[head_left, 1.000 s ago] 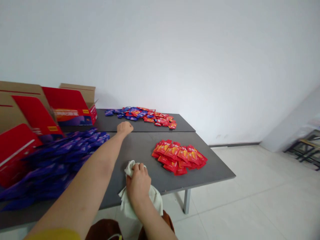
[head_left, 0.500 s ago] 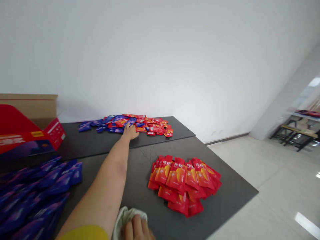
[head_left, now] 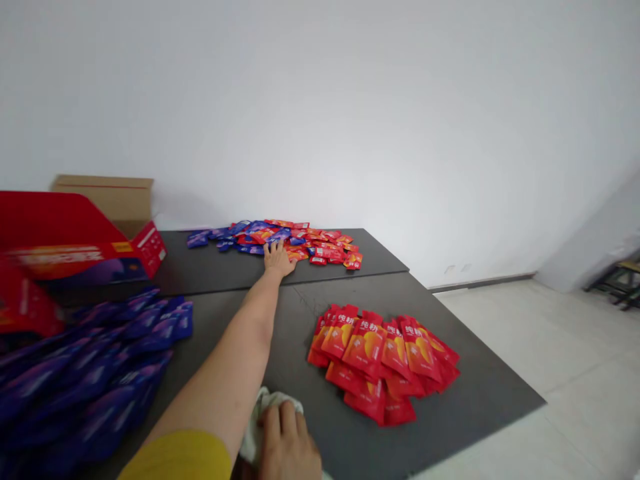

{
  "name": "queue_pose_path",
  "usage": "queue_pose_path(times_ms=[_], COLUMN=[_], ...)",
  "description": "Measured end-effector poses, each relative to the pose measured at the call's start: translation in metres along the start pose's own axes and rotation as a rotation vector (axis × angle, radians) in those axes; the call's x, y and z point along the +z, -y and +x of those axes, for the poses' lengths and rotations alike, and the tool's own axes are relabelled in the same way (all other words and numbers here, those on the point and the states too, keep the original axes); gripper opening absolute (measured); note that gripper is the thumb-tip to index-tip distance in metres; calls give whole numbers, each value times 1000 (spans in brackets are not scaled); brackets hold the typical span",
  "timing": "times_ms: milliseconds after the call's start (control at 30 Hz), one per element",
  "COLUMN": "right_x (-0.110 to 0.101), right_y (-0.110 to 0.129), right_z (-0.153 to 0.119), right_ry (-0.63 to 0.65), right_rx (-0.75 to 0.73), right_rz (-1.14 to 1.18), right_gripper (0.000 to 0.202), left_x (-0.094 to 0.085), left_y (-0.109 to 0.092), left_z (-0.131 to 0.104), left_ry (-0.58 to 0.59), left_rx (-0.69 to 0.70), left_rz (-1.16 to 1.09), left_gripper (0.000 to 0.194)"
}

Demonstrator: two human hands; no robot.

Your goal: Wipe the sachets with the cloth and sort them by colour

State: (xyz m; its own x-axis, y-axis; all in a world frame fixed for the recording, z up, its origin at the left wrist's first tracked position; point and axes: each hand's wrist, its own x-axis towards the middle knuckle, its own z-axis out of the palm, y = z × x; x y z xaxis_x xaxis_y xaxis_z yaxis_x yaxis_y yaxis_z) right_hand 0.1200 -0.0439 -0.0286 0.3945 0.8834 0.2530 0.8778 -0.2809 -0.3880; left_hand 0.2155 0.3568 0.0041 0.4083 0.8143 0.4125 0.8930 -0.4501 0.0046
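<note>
My left hand [head_left: 279,259] reaches far forward at the end of an outstretched arm. Its fingers are spread at the front edge of a mixed heap of small blue and red packets [head_left: 325,252], with nothing visibly held. Low in the view, my right hand [head_left: 290,443] is closed on a pale crumpled cloth [head_left: 254,437] near the table's front. To its right lies a fanned pile of red pouches [head_left: 367,347] with yellow-orange fruit pictures. Many blue-purple pouches [head_left: 125,373] overlap at the left, blurred at the near edge.
An open red cardboard box [head_left: 75,233] with a brown flap stands behind the blue pouches. The dark tabletop [head_left: 435,427] runs to a white wall [head_left: 350,120] at the back. Tiled floor [head_left: 565,347] lies right of the table, with dark-legged furniture [head_left: 617,283] beyond.
The view has turned left, so the scene sits further right and more of the red box shows. My left hand stays by the heap, fingers now more spread. My right hand still grips the cloth.
</note>
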Motion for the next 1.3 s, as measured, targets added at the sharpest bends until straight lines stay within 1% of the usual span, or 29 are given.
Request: queue_pose_path(times_ms=[67,133,167,233,300,367,467,533,600,667,733,767,833,900,933,1000,1067,1100,1133,1167,1233,1300], right_x=[-22,-37,-42,-44,-43,-41,-44,-51,-59,-63,-62,-59,-53,-49,-48,-50,-54,-56,-56,-56,-53,-49], right_y=[4,5,5,4,5,5,4,1,0,4,14,21,33,39,38,31,21,18,17,19,27,36], right_z=[1,1,1,0,-1,-3,-7,-11,-15,-21,-26,-29,-31,-28,-25,-17,-10,-9,-9,-11,-17,-23], right_ry=[64,85,78,47,23,9,-11,-30,-61,-75,-30,9,86,117,115,95,78,74,74,85,126,183], right_rx=[-11,-24,-30,-55,-75,-83,-90,-107,-168,-272,-383,-424,-457,-410,-359,-235,-131,-110,-120,-168,-332,-480], right_rz=[38,52,51,47,41,25,25,61,106,129,114,93,31,-47,-85,-146,-175,-179,-177,-165,-119,-59], right_gripper=[44,38,35,28,22,18,19,23,26,28,28,28,28,29,30,33,35,34,33,31,27,24], left_x=[-15,-31,-39,-57,-75,-94,-122,-141,-158,-173,-184,-189,-196,-199,-199,-200,-199,-199,-199,-198,-198,-199], left_y=[1,5,7,13,16,17,18,22,31,40,46,47,45,39,36,32,31,30,30,31,31,32], left_z=[-26,-57,-74,-112,-152,-192,-254,-296,-336,-373,-404,-416,-433,-442,-445,-446,-444,-443,-442,-441,-440,-442], left_ry=[4,37,53,67,75,104,155,179,198,223,248,245,193,104,70,37,39,43,46,51,78,110], left_rx=[-63,-102,-108,-93,-78,-98,-166,-172,-140,-111,-156,-213,-362,-478,-513,-550,-567,-574,-580,-583,-564,-502], left_rz=[18,7,-5,-34,-56,-66,-87,-128,-201,-278,-317,-316,-287,-262,-261,-277,-296,-298,-295,-290,-285,-286], left_gripper=[71,71,70,67,64,60,53,44,36,33,32,31,29,28,28,32,36,36,36,34,31,35])
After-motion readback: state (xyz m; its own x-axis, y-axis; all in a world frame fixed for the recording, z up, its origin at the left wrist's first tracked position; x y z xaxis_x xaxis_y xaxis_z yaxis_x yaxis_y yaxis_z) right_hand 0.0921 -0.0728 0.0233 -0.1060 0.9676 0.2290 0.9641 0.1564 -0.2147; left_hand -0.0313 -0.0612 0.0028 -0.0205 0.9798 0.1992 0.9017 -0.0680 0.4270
